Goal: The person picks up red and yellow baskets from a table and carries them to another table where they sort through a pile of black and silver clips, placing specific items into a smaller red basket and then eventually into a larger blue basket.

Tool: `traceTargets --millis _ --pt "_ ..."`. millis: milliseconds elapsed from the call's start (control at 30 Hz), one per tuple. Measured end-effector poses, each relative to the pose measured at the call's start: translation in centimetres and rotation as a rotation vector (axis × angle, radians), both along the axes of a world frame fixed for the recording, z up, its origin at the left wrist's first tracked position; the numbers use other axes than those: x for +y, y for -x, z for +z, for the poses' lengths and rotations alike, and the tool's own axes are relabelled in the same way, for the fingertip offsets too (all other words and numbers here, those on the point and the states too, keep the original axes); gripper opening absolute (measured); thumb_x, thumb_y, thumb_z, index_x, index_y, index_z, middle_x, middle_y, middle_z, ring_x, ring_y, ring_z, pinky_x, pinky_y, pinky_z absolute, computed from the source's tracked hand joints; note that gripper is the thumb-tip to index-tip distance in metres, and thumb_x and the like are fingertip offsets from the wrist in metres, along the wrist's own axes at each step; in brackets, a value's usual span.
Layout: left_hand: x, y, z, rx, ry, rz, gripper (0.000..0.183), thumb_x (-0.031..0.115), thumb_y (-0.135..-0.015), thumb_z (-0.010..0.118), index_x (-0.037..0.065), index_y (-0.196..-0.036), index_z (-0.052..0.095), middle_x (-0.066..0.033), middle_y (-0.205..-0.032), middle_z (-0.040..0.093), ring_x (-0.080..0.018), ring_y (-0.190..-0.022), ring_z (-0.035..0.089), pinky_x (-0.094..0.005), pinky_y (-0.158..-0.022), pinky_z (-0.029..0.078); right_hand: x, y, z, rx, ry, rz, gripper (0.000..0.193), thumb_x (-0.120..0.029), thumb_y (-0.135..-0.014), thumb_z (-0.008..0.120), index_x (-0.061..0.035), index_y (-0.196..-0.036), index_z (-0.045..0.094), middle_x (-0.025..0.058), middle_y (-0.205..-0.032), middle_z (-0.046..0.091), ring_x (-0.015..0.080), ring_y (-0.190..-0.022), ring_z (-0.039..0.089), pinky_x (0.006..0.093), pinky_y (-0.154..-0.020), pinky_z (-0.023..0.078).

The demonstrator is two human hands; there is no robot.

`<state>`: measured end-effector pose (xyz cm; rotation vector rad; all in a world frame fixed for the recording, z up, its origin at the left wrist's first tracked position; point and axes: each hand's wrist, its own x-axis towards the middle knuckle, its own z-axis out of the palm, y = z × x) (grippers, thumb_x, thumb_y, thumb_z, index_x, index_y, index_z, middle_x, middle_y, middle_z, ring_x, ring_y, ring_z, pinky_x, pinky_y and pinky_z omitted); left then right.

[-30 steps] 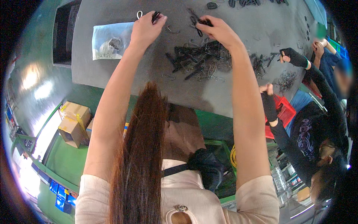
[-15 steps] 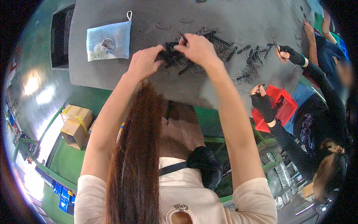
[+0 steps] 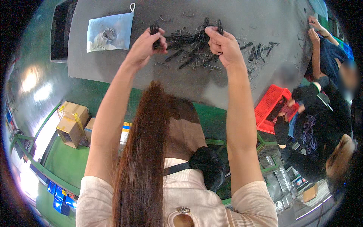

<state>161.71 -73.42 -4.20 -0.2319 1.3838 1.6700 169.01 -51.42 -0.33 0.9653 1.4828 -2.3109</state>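
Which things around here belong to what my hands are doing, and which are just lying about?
Belongs to the work:
- black pieces held in the left hand, and more in the right hand
- tangled pile of black pieces and wire hooks on the table

Seemingly just lying about:
- blue pouch
- cardboard boxes
- blue packets
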Motion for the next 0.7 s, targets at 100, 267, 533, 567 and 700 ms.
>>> traceTargets --millis 100,267,533,567,700 --pt "3.3 -2.4 0.0 -0.248 -0.081 0.174 0.016 0.018 -0.089 0.038 0.005 -0.094 0.046 -0.0079 -0.090 0.055 -0.0202 -0.080 0.056 -0.0360 -0.071 0.049 -1.3 0.0 -0.6 0.263 0.247 -0.243 0.009 -0.012 -0.079 0.058 -0.0082 -0.073 0.051 -0.0070 -0.052 0.031 0.0042 -0.042 0.026 0.0202 -0.039 0.020" --pt "8.5 -5.1 2.3 -0.378 -0.067 0.490 0.021 0.012 -0.087 0.031 0.004 -0.097 0.048 -0.0113 -0.098 0.054 -0.0243 -0.091 0.053 -0.0396 -0.082 0.045 -5.2 0.6 -0.7 0.404 -0.004 -0.326 0.010 -0.013 -0.078 0.057 -0.0039 -0.080 0.054 -0.0007 -0.062 0.045 0.0069 -0.056 0.044 0.0195 -0.048 0.033" --pt "7.7 -6.0 1.1 -0.345 -0.083 0.617 0.018 0.013 -0.087 0.035 0.002 -0.094 0.048 -0.0062 -0.086 0.052 -0.0166 -0.079 0.050 -0.0328 -0.067 0.043 -7.1 0.2 -1.7 0.257 0.136 -0.409 0.011 -0.016 -0.088 0.043 -0.0060 -0.083 0.040 0.0043 -0.074 0.051 0.0104 -0.052 0.041 0.0223 -0.045 0.031" --pt "7.4 -6.1 1.1 -0.266 -0.062 0.647 0.016 0.014 -0.089 0.035 0.003 -0.092 0.046 -0.0063 -0.086 0.051 -0.0153 -0.072 0.050 -0.0307 -0.062 0.043 -6.3 -0.1 -2.1 0.232 0.161 -0.387 0.012 -0.016 -0.088 0.043 -0.0060 -0.082 0.040 0.0038 -0.072 0.049 0.0097 -0.050 0.039 0.0219 -0.043 0.029" --pt "3.4 -4.0 -0.9 0.303 0.429 0.354 0.015 0.018 -0.087 0.041 0.004 -0.092 0.046 -0.0070 -0.076 0.056 -0.0204 -0.063 0.054 -0.0333 -0.058 0.043 -3.1 0.1 -2.4 0.031 0.140 -0.207 0.014 -0.019 -0.087 0.046 -0.0052 -0.084 0.045 0.0008 -0.063 0.044 0.0094 -0.048 0.036 0.0229 -0.041 0.026"
